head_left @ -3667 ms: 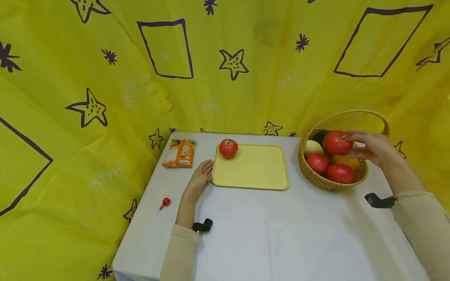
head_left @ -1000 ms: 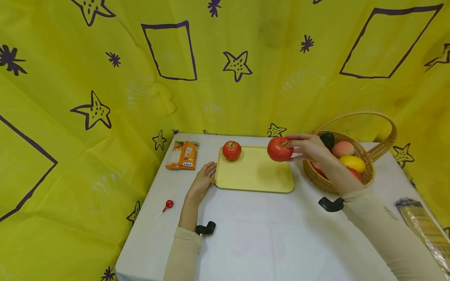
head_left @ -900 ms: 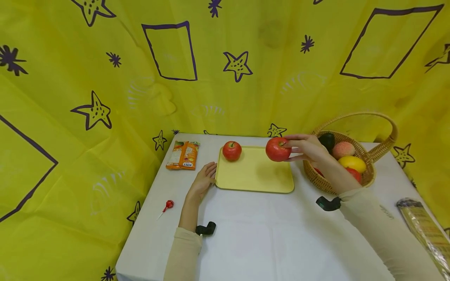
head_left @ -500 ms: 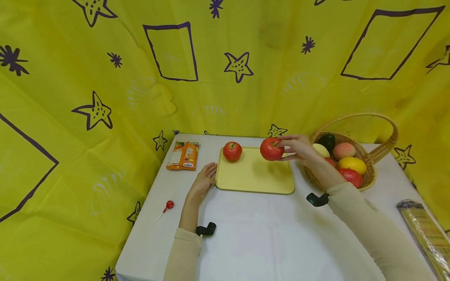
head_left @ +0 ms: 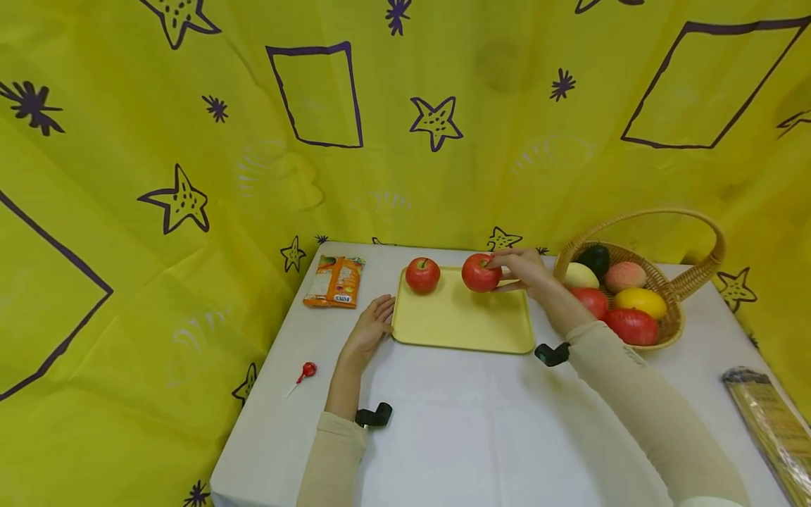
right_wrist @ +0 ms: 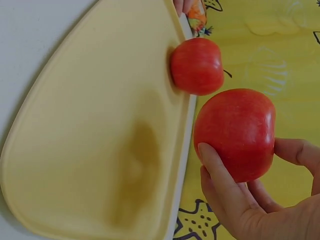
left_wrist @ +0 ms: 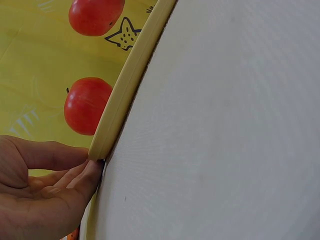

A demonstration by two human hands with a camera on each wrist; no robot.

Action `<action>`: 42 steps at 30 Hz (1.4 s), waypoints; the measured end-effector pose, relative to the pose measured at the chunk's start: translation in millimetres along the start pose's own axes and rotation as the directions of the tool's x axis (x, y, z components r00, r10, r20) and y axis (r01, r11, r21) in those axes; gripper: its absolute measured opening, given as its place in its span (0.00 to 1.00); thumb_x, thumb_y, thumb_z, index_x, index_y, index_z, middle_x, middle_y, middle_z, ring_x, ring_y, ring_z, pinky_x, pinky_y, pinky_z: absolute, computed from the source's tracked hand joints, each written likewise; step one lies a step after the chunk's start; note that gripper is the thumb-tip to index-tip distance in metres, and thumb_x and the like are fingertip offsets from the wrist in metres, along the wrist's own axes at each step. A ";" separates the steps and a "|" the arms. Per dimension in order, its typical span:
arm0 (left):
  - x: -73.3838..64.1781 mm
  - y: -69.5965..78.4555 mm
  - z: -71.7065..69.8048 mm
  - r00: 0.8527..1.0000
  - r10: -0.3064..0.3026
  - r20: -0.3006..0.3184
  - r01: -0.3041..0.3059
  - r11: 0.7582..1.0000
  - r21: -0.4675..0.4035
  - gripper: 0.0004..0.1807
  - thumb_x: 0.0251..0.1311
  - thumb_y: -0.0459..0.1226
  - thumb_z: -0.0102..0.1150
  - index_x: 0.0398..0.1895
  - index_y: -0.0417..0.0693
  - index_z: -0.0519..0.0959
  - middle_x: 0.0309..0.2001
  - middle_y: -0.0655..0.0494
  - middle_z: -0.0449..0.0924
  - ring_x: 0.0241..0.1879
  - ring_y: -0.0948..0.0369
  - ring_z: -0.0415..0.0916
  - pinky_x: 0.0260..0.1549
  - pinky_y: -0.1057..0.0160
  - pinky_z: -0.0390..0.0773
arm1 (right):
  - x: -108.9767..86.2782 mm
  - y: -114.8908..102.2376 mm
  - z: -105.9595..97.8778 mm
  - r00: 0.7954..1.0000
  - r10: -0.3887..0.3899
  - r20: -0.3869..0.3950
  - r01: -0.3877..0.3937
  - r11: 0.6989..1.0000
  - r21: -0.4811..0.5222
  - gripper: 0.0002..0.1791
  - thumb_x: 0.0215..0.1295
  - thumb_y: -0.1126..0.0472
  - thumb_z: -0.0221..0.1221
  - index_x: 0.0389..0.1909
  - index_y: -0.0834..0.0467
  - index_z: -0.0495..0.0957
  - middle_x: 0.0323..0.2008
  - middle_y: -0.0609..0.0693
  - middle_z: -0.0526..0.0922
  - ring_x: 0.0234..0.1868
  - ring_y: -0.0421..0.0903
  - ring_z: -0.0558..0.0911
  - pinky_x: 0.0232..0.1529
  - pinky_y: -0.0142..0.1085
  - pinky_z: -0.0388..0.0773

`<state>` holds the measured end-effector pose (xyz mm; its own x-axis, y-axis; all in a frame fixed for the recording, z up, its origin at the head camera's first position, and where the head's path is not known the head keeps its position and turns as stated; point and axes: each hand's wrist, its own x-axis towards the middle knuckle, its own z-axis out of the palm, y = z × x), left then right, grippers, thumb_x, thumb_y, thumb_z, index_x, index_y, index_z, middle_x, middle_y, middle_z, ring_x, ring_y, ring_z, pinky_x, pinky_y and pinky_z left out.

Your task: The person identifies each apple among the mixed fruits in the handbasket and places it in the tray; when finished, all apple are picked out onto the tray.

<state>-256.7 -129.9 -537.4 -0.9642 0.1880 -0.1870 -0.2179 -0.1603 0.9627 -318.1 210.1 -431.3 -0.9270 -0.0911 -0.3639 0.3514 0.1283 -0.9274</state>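
Note:
My right hand [head_left: 529, 270] holds a red apple [head_left: 480, 273] above the right half of a yellow tray [head_left: 462, 327]. Its thumb and fingers wrap the fruit's sides, and a shadow falls on the tray beneath it in the right wrist view. A second red apple [head_left: 422, 275] sits in the tray's far left corner. At the tray's left edge is my left hand [head_left: 369, 325]; in the left wrist view its thumb and fingers [left_wrist: 85, 175] pinch the rim near the corner.
A wicker basket [head_left: 673, 331] of fruit, with a tall handle, stands right of the tray. Left of it lie an orange snack packet [head_left: 334, 282] and a red lollipop [head_left: 308, 370]. A clear-wrapped yellowish package [head_left: 769, 422] lies at the right edge.
My right hand has lifted the apple out of the basket and carried it left over the tray, coming nearer the other apple. My left hand has stayed at the tray's edge.

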 end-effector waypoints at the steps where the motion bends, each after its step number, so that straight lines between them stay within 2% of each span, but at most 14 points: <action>1: 0.1 -0.6 0.3 1.000 -0.002 -0.003 0.002 1.000 0.001 0.47 0.54 0.09 0.41 0.81 0.35 0.52 0.81 0.38 0.54 0.81 0.47 0.51 0.79 0.54 0.56 | 1.3 1.3 1.0 1.000 -0.001 0.002 0.001 1.000 -0.005 0.34 0.70 0.61 0.63 0.74 0.66 0.68 0.77 0.62 0.62 0.61 0.62 0.79 0.54 0.53 0.84; 5: 1.4 -3.2 0.4 1.000 0.000 -0.006 0.000 1.000 0.001 0.47 0.55 0.09 0.42 0.81 0.36 0.53 0.80 0.38 0.55 0.81 0.48 0.52 0.79 0.54 0.56 | 8.5 6.4 6.5 1.000 0.003 -0.006 -0.003 1.000 -0.001 0.34 0.69 0.61 0.63 0.74 0.66 0.68 0.76 0.63 0.63 0.65 0.66 0.76 0.56 0.55 0.83; 18: 0.8 -1.2 0.0 1.000 0.004 0.000 -0.004 0.999 0.032 0.46 0.55 0.10 0.42 0.81 0.36 0.53 0.80 0.39 0.55 0.81 0.48 0.52 0.79 0.54 0.57 | 33.2 18.9 23.9 0.996 0.029 -0.083 -0.028 1.000 0.010 0.31 0.64 0.63 0.66 0.69 0.65 0.73 0.73 0.64 0.65 0.62 0.67 0.79 0.57 0.57 0.83; 25: -0.5 -0.7 0.4 1.000 0.005 0.000 -0.005 1.000 0.028 0.46 0.56 0.09 0.42 0.81 0.36 0.53 0.80 0.39 0.55 0.81 0.48 0.51 0.79 0.54 0.56 | 42.4 25.2 29.4 0.990 0.046 -0.136 -0.048 0.999 -0.008 0.32 0.61 0.63 0.69 0.67 0.63 0.77 0.73 0.64 0.66 0.60 0.63 0.79 0.54 0.55 0.86; 33: 0.8 -1.9 -0.5 1.000 0.005 0.004 -0.005 1.000 0.028 0.46 0.56 0.10 0.42 0.81 0.36 0.53 0.81 0.39 0.54 0.81 0.48 0.51 0.79 0.54 0.57 | 47.6 28.1 34.4 0.986 0.006 -0.169 -0.016 0.998 -0.057 0.33 0.62 0.61 0.68 0.69 0.61 0.76 0.66 0.65 0.75 0.50 0.57 0.82 0.52 0.54 0.87; 42: 2.0 -2.1 -0.2 1.000 -0.002 -0.005 0.002 1.000 0.016 0.47 0.55 0.09 0.41 0.81 0.36 0.53 0.80 0.39 0.55 0.81 0.49 0.52 0.78 0.55 0.57 | 52.3 33.5 34.8 0.986 -0.020 -0.167 0.012 0.999 -0.046 0.32 0.66 0.59 0.68 0.70 0.61 0.75 0.67 0.64 0.75 0.56 0.56 0.81 0.53 0.52 0.87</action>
<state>-258.2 -129.4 -539.8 -0.9645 0.1835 -0.1897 -0.2173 -0.1440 0.9654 -350.2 175.2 -484.4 -0.9426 0.0730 -0.3258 0.3337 0.1727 -0.9267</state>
